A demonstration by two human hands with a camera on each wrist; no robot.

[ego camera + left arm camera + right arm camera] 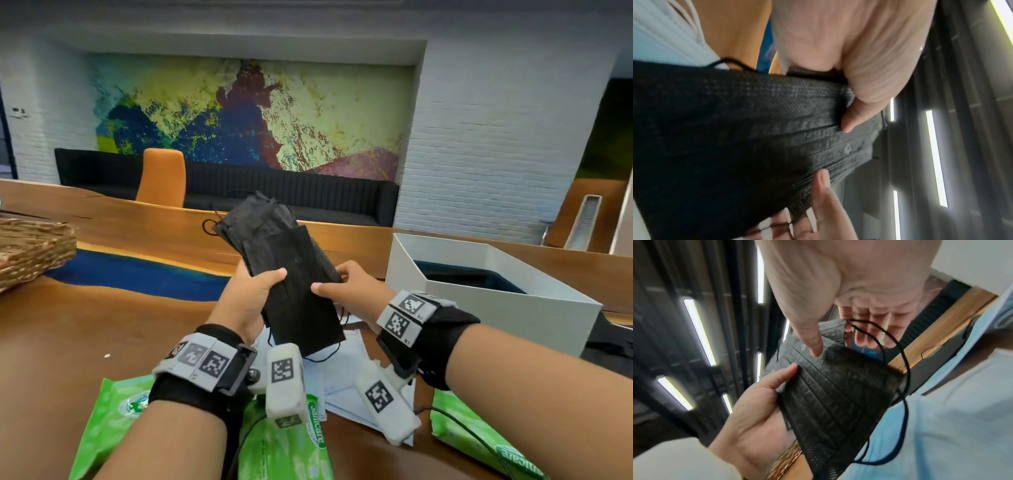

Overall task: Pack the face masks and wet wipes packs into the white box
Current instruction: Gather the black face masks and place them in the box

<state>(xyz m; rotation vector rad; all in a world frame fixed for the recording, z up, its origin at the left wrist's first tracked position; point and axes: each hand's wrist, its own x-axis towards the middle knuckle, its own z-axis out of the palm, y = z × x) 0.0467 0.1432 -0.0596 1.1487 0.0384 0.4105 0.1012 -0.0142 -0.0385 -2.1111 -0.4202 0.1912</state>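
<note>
Basket (32, 251): woven, sat at the far left edge of the table (102, 318).
Wet wipes packs (113, 414): green, lay flat on the near table under both forearms.
Left hand (248, 298): gripped the black masks' left edge, thumb on top, fingers curled beneath.
Black face masks (291, 274): stack held upright above the table between both hands, ear loops dangling.
Blue face masks (346, 370): lay on the table below the black stack.
Right hand (352, 291): pinched the black masks' right edge, thumb on top.
White box (513, 308): stood open to the right, well apart from the masks.
</note>
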